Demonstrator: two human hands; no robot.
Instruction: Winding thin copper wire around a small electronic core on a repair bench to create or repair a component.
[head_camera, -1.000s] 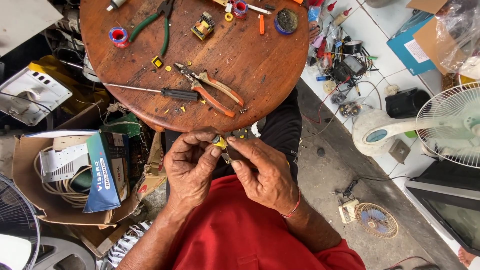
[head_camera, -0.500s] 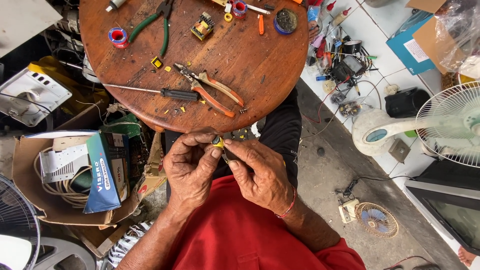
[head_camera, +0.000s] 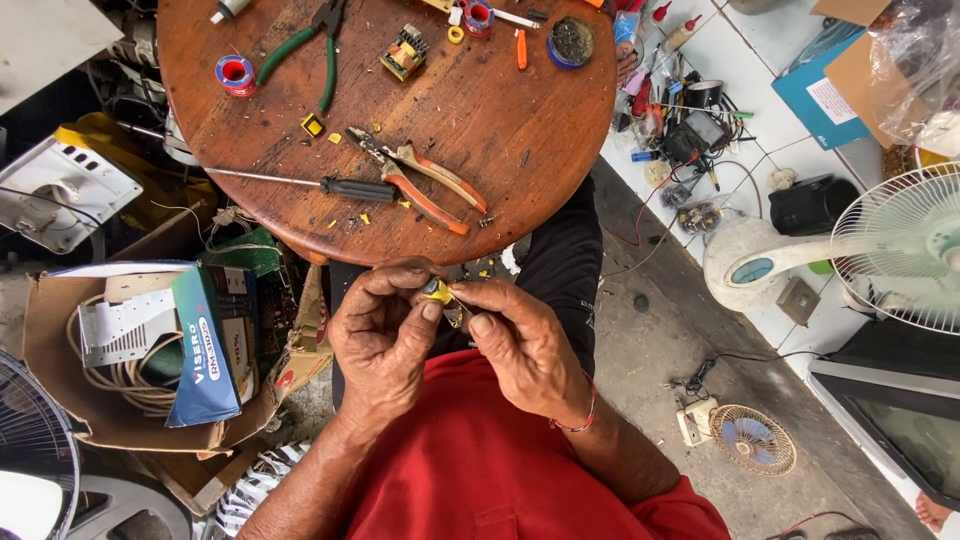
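My left hand (head_camera: 383, 340) and my right hand (head_camera: 520, 345) meet in front of my red shirt, just below the edge of a round wooden table (head_camera: 500, 130). Both pinch a small yellow electronic part (head_camera: 437, 291) between fingertips; its details are hidden by the fingers. On the table close by lie orange-handled pliers (head_camera: 425, 185) and a black-handled screwdriver (head_camera: 320, 185).
Farther up the table sit green-handled pliers (head_camera: 300, 50), a red solder spool (head_camera: 237, 75), a small yellow transformer (head_camera: 405, 52) and a round tin (head_camera: 571, 42). A cardboard box (head_camera: 60, 390) with a blue carton stands left. A white fan (head_camera: 890, 250) stands right.
Both hands stay together on the small yellow part; the fingers have shifted slightly around it. Nothing on the table has moved.
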